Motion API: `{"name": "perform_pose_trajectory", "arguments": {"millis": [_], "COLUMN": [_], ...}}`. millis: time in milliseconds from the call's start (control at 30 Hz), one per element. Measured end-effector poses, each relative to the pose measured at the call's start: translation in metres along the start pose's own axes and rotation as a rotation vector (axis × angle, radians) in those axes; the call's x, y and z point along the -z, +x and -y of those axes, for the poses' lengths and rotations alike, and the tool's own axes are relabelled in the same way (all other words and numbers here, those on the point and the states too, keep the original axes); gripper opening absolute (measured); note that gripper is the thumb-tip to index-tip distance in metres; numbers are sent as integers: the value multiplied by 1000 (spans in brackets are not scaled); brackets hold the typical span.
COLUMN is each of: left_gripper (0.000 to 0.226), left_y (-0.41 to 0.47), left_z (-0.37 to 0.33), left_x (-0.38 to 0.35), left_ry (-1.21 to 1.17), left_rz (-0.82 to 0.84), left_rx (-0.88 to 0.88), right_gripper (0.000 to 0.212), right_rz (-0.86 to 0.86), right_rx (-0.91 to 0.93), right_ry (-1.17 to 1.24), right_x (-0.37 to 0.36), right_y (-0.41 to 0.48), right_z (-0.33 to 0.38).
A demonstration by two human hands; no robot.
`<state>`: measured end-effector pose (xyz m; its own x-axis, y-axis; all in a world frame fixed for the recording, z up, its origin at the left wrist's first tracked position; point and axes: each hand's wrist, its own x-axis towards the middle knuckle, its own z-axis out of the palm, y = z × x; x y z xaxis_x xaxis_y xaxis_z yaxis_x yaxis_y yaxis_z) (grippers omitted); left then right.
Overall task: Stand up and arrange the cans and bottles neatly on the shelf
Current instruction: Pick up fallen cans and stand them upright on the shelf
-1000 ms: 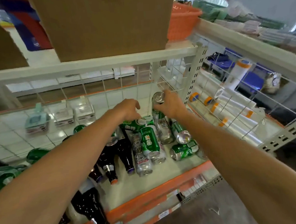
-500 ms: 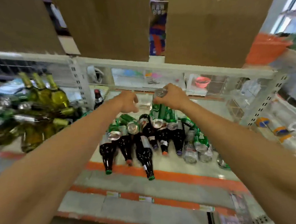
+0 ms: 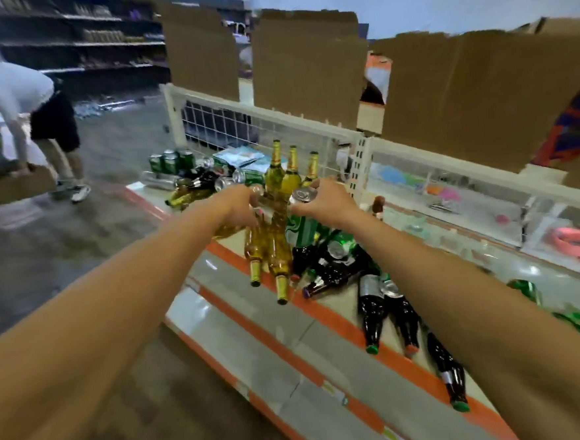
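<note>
Nearest me, dark bottles (image 3: 372,312) lie flat along the shelf (image 3: 337,323), with amber bottles (image 3: 279,255) just beyond. A second ago I faced the right-hand bay; now I have swung left. My right hand (image 3: 332,205) keeps its fingers wrapped round the green can (image 3: 301,227), above the heap. My left hand (image 3: 238,208) has its fingers curled (round what, I cannot tell). Farther off, tall bottles (image 3: 292,173) and upright cans (image 3: 171,161) already stand, which is probably where this can goes.

Head camera looks down, close over shelf (image 3: 255,328)
</note>
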<state>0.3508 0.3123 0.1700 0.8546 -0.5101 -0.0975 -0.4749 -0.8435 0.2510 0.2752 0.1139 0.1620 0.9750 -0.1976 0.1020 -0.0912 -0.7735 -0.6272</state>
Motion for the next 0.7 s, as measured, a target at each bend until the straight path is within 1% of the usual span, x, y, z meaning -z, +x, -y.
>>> {"name": "perform_pose_trajectory", "arguments": {"millis": [167,300,367,433,567,700], "left_gripper": [54,53,48,46,52,57], "left_y": [-23,-38,-43,-46,-48,-36], "left_z": [122,210,248,281,335,384], "left_x": [32,50,58,64,73,75], "left_ry": [16,-8,-18,-28,-72,-111], "left_rz": [-24,-32,-35,-46,-58,-58], "left_rx": [99,172,215,244,277,322], "right_gripper": [67,73,65,57,41,38], "right_rz": [57,107,133,162,217,244], "right_rx": [80,140,161,177,200,213], "right_ry": [-38,-46,-41,-24,-14,-26], "right_x": [-85,-148,-175,-199,-236,-265], "right_y": [43,71,84,98,125,159], "right_z": [96,165,194,218,257,285]}}
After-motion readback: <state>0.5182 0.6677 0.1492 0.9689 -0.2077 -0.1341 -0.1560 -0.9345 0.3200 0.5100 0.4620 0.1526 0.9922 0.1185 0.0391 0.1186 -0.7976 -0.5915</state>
